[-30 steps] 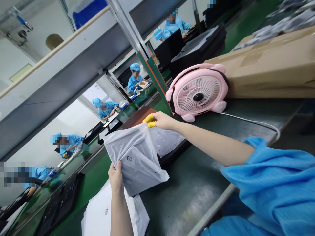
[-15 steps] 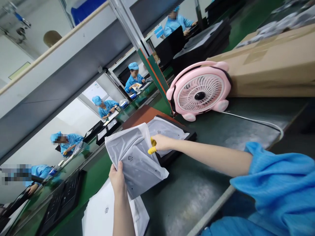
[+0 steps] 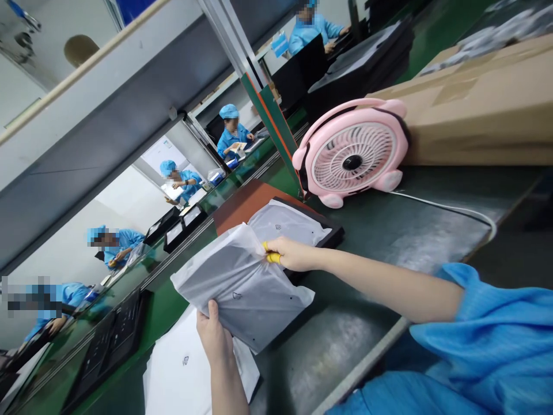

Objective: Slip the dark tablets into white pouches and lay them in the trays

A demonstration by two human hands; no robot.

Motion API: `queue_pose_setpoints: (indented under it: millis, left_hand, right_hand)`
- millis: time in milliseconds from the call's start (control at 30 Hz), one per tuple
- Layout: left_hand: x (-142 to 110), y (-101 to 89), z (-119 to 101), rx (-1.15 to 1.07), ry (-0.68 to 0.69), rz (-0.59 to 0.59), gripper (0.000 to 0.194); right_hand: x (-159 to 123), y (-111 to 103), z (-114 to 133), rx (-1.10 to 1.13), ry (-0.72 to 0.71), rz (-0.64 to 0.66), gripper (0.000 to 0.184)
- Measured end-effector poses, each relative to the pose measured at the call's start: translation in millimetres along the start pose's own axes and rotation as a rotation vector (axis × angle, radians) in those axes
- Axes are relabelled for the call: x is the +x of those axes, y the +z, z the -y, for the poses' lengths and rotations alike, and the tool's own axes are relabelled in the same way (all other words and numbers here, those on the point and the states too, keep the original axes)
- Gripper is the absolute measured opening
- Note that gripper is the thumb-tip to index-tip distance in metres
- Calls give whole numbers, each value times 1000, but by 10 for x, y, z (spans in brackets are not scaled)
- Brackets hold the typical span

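Pinching a milky plastic bag (image 3: 259,311) by its near-left edge in left hand's grip (image 3: 215,335), bunching its far-right edge in right hand's grip (image 3: 294,254), wearing 2 yellow finger covers (image 3: 273,258). Got it over the table (image 3: 345,340), kinda between white stack (image 3: 173,383), near left, and pink fan (image 3: 352,163), far right.

- I see a pink portable fan (image 3: 352,163) standing right of centre, its white cord (image 3: 449,206) trailing towards the right edge.
- Behind it, at upper right, I make out a tape-sealed cardboard box (image 3: 479,109), with crumpled grey wrapping (image 3: 510,36) on top.
- A grey overhead shelf (image 3: 108,112) crosses the upper left, meeting an aluminium post (image 3: 233,40) near top centre.
- On the green conveyor belt (image 3: 168,308) at lower left, I spot two black trays (image 3: 110,340).
- Four blue-smocked co-workers (image 3: 123,245) line its far side; another person (image 3: 313,34) sits at the top.
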State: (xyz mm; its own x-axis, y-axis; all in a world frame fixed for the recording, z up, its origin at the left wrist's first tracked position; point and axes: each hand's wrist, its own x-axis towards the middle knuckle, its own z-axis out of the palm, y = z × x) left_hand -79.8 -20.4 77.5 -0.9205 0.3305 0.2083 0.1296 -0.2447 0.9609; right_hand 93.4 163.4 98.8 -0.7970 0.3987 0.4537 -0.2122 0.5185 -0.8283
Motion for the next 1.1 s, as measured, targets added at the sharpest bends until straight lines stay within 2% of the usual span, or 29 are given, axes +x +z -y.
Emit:
queue_pose_setpoints:
  millis: [100, 133, 167, 200, 267, 333, 400, 467, 567, 667, 733, 800, 833, 867, 900, 933, 967, 1033, 1100]
  left_hand:
    - [230, 52, -136, 63, 3, -48, 23]
    - [356, 81, -175, 109, -18, -49, 22]
    - [495, 118, -200, 168, -53, -41, 21]
    - [635, 162, -202, 233, -99, -26, 21]
    - [882, 268, -134, 362, -194, -2, 19]
    - [1051, 378, 21, 468, -273, -4, 17]
    - [1149, 465, 214, 568, -335, -7, 15]
    - [1206, 519, 372, 673, -367, 10, 14]
    - [1228, 580, 438, 807, -325, 48, 16]
    - [1055, 644, 355, 905, -156, 94, 29]
    - [777, 651, 340, 938, 23, 129, 43]
    - [422, 595, 433, 944, 223, 217, 48]
    - [250, 544, 520, 942, 305, 300, 46]
    - [100, 487, 622, 936, 480, 476, 43]
    - [-15, 431, 728, 940, 599, 639, 42]
    - [-90, 385, 827, 972, 685, 746, 41]
    - [-121, 354, 908, 1019, 758, 809, 39]
    - [-72, 356, 1007, 1137, 843, 819, 33]
    - [74, 449, 1032, 1227, 900, 760, 27]
  right_hand:
    - [-54, -86, -78, 320, -37, -235, 34]
    - [-83, -85, -120, 430, -7, -264, 39]
    - [-124, -56, -168, 523, 38, -238, 42]
    - [-175, 4, -221, 599, 95, -150, 44]
    - [-303, 203, -348, 690, 213, 148, 44]
    - [-430, 444, -502, 711, 308, 439, 42]
    - [-510, 637, -673, 762, 404, 643, 44]
    - [-527, 729, -837, 823, 474, 702, 47]
    - [-479, 710, -1007, 884, 511, 627, 46]
    - [-437, 640, -1053, 901, 512, 578, 43]
    - [-439, 604, -1022, 894, 505, 591, 43]
    - [-461, 570, -954, 884, 485, 614, 41]
    - [-475, 554, -912, 872, 478, 636, 40]
    - [-491, 539, -867, 853, 479, 665, 39]
    - [-505, 529, -824, 834, 488, 699, 38]
    - [-519, 524, -784, 813, 506, 742, 39]
    - [-532, 527, -751, 786, 527, 788, 40]
    - [-555, 557, -710, 678, 509, 805, 38]
    - [-569, 601, -701, 471, 407, 658, 29]
